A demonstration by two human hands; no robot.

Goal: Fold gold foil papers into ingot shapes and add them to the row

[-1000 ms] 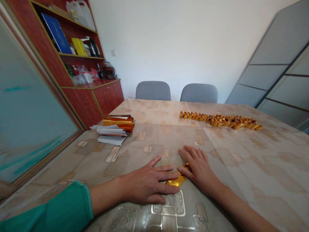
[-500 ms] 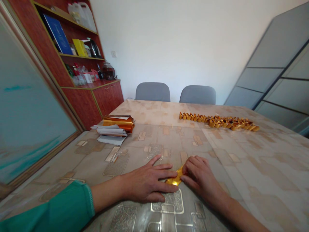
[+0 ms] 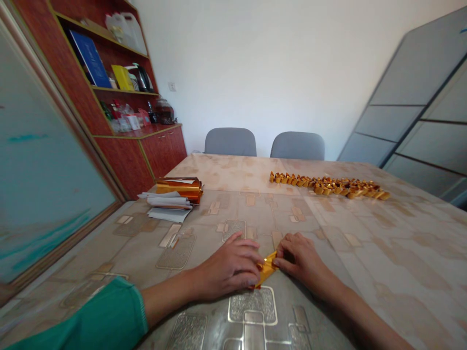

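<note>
Between my hands, low over the patterned tablecloth, is a piece of shiny gold foil paper, partly folded. My left hand has its fingers curled onto the foil's left end, the thumb along the near edge. At the far right corner my right hand pinches the foil between thumb and fingers. Both fingertips partly cover the paper, so its full shape is hidden. Farther off, on the right side of the table, lie rows of folded gold foil pieces.
At the left stand a roll of gold foil and a stack of white-backed sheets. Two grey chairs are behind the far table edge. A red shelf cabinet stands at the back left.
My left hand has gone from lying flat with fingers spread to curled at the foil. More of the foil shows, its near end now angled downward. The right hand keeps its pinch.
</note>
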